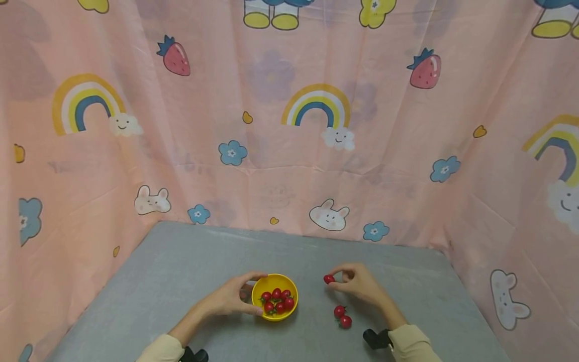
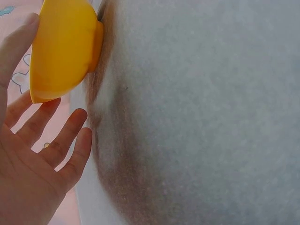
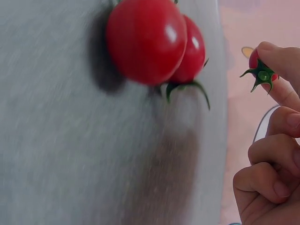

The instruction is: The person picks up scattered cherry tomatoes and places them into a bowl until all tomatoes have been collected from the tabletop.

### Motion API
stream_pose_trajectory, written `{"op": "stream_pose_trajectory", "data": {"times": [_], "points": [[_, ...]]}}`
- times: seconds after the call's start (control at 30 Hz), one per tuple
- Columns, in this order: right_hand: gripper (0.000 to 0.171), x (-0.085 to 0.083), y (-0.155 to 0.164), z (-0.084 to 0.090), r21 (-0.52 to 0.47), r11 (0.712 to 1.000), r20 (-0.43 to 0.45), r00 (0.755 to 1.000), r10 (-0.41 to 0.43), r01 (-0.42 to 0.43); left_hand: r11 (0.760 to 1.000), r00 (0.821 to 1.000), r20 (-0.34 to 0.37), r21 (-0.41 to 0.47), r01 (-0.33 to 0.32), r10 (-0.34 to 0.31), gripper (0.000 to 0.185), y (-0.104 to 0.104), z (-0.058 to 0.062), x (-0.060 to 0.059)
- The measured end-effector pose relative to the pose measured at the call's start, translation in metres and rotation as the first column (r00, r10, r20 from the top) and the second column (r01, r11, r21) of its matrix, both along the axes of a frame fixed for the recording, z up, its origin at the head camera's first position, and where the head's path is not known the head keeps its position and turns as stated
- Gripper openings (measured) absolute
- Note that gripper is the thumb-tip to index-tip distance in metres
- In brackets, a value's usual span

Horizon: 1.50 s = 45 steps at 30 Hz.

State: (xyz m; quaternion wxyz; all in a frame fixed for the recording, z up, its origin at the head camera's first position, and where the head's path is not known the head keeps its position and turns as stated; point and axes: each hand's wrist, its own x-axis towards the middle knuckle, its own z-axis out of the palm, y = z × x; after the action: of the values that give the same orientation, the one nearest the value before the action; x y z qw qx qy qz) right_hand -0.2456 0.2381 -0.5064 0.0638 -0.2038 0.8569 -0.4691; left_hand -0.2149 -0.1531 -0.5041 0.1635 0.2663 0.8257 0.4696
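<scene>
Your left hand (image 1: 228, 300) cups the small round yellow plastic bowl (image 1: 289, 285) of red cherry tomatoes (image 1: 277, 300) on the grey table (image 1: 181, 271) – fingers spread loosely round its left side, thumb at the rim. Right of the bowl, your right hand (image 1: 357, 284) pinches one small red cherry tomato (image 1: 328, 279) between thumb and forefinger – the other fingers curl in. Two loose red tomatoes (image 1: 342, 316) lie touching just below that hand

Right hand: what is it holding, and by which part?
The right hand pinches a cherry tomato by its sides, between thumb and fingertips, with the green stem end showing in the right wrist view.
</scene>
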Motion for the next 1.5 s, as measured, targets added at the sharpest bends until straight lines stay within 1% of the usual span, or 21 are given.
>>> {"op": "stream_pose_trajectory", "data": {"times": [0.5, 0.73, 0.9, 1.23, 1.5], "points": [[0.022, -0.007, -0.028, 0.003, -0.043, 0.997, -0.062, 0.997, 0.054, -0.057, 1.0, 1.0, 0.015, 0.004, -0.006, 0.006, 0.074, 0.0, 0.001, 0.002], [0.021, -0.007, -0.041, 0.007, -0.074, 0.995, -0.046, 0.997, 0.065, -0.068, 1.0, 1.0, 0.008, 0.003, -0.005, 0.005, 0.074, 0.0, 0.001, 0.001], [0.02, -0.006, -0.051, 0.01, -0.08, 0.994, -0.046, 0.996, 0.073, -0.077, 1.0, 1.0, 0.004, -0.002, -0.008, 0.008, 0.074, 0.0, 0.0, 0.001], [0.019, -0.007, -0.069, 0.015, -0.101, 0.991, -0.018, 0.996, 0.086, -0.087, 1.0, 1.0, 0.0, -0.012, -0.01, 0.01, 0.074, 0.0, 0.001, 0.001], [0.02, -0.006, -0.084, 0.017, -0.114, 0.985, -0.016, 0.992, 0.126, -0.127, 1.0, 1.0, 0.005, -0.007, -0.004, 0.004, 0.074, 0.0, 0.001, 0.001]]}}
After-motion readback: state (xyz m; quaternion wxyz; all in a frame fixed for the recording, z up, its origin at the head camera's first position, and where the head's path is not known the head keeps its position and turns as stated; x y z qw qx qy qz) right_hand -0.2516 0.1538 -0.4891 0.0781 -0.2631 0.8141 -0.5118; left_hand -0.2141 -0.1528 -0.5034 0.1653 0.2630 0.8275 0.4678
